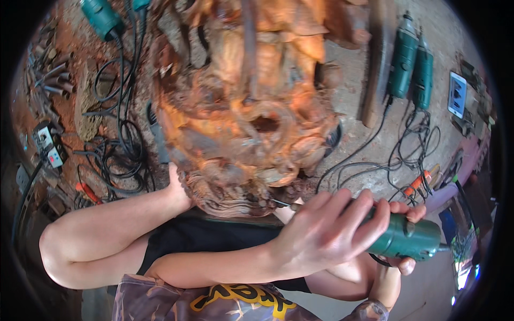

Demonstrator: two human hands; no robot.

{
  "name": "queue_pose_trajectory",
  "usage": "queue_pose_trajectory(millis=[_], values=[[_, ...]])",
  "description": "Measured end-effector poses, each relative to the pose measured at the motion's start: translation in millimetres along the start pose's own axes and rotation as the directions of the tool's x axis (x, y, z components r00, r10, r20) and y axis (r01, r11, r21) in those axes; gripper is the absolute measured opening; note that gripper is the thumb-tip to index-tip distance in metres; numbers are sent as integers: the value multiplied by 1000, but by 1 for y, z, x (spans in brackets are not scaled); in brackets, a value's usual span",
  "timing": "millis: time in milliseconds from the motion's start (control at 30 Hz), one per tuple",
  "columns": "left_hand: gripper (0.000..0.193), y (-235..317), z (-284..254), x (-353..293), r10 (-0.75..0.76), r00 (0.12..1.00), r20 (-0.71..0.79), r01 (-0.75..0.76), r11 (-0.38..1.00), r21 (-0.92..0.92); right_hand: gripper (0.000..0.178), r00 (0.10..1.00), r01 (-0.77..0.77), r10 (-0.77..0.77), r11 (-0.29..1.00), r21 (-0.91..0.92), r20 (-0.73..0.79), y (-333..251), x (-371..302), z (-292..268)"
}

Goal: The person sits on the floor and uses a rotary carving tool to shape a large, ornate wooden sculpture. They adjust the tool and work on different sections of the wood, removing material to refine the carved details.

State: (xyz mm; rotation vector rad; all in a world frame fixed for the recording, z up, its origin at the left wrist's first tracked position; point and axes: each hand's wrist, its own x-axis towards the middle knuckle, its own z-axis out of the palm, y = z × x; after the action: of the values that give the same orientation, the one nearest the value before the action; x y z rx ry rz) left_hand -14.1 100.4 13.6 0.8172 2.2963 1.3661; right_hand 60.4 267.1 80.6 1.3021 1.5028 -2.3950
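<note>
A green electric rotary grinder [417,241] lies sideways in both my hands, its metal tip pointing left. My left hand [321,230] comes across from the left, its fingers bent over the front of the tool. At the rear body, my right hand [407,265] grips from below; much of it is hidden behind the grinder. The thin metal bit [282,203] reaches the lower edge of a large orange-brown wood carving [241,139]. That carving has rough folds and a dark hole in its middle. Whether the bit touches the wood, I cannot tell.
Two more green grinders [401,59] lie at the far right with tangled black cords [396,160]. Beyond them is a phone [457,94]. Another green tool [101,18], cords [126,142] and a power strip [48,143] are on the left. My bare legs flank the carving.
</note>
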Motion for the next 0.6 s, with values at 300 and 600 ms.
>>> queue_pose_trajectory(millis=[300,600], values=[[68,25,-18,16,138,979,151,-127,989,-80,57,869,134,70,920,-369,489,-39,4,-93],[61,63,3,21,470,834,289,-467,880,-83,67,864,221,-68,942,-254,500,-28,-61,-193]])
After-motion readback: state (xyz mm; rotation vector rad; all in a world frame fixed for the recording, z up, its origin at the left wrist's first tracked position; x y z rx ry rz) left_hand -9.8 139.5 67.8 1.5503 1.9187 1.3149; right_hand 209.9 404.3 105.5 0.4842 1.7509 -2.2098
